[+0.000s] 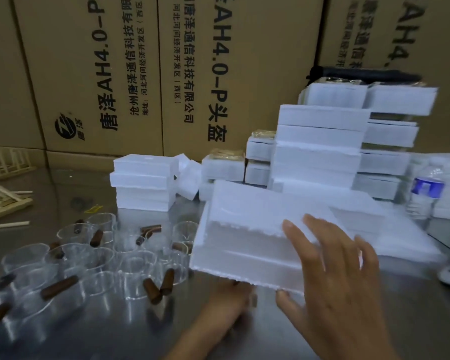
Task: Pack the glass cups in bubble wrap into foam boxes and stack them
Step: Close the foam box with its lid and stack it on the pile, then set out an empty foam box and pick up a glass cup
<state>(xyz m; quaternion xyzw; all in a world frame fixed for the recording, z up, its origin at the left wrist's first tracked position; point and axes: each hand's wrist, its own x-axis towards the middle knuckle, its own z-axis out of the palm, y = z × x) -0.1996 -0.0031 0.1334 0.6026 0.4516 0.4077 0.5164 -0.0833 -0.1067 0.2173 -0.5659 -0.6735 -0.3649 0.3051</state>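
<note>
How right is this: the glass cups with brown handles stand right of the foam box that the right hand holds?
Wrong side. The head view shows the glass cups with brown handles standing left of the foam box that the right hand holds.
</note>
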